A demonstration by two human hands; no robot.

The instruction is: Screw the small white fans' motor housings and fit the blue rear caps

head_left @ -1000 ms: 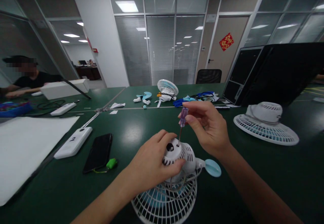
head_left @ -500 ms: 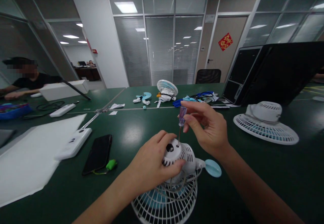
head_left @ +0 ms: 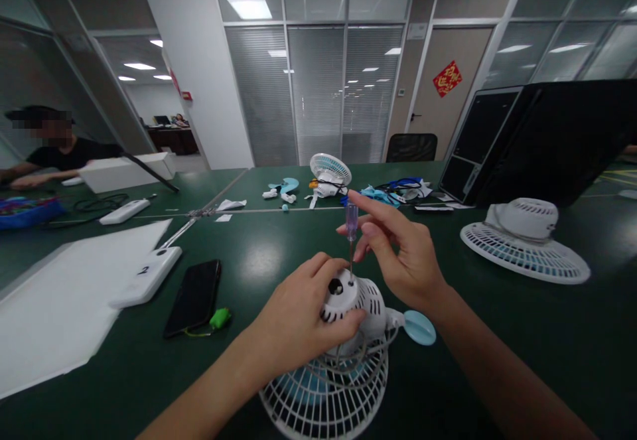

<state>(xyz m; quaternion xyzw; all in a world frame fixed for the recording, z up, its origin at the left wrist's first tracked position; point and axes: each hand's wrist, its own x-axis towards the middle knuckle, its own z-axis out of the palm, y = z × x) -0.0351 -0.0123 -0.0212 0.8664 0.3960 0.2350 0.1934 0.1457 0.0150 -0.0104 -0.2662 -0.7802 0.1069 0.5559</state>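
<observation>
A small white fan (head_left: 343, 387) with a mesh guard lies guard-down before me, pale blue blades showing inside. My left hand (head_left: 303, 314) is wrapped round its white motor housing (head_left: 371, 304). A screwdriver (head_left: 352, 221) with a clear purple handle stands upright, its tip in a hole on the housing's top. My right hand (head_left: 403, 247) is at the handle: the index fingertip rests on the top end, other fingers reach behind it, and the thumb sits just off its side. A grey cord is looped round the fan's neck, beside a light blue oval clip piece (head_left: 419, 328).
A phone (head_left: 193, 297) with a green tag, a white power strip (head_left: 149, 277) and white sheets (head_left: 64, 307) lie left. Another fan (head_left: 527, 247) is at right by a black monitor (head_left: 542, 141). A third fan (head_left: 331, 174) and loose parts stand further back. A person (head_left: 64, 151) sits far left.
My right index finger has moved onto the top of the screwdriver handle and the thumb has eased off its side. The screwdriver stands straighter. My left hand stays on the housing.
</observation>
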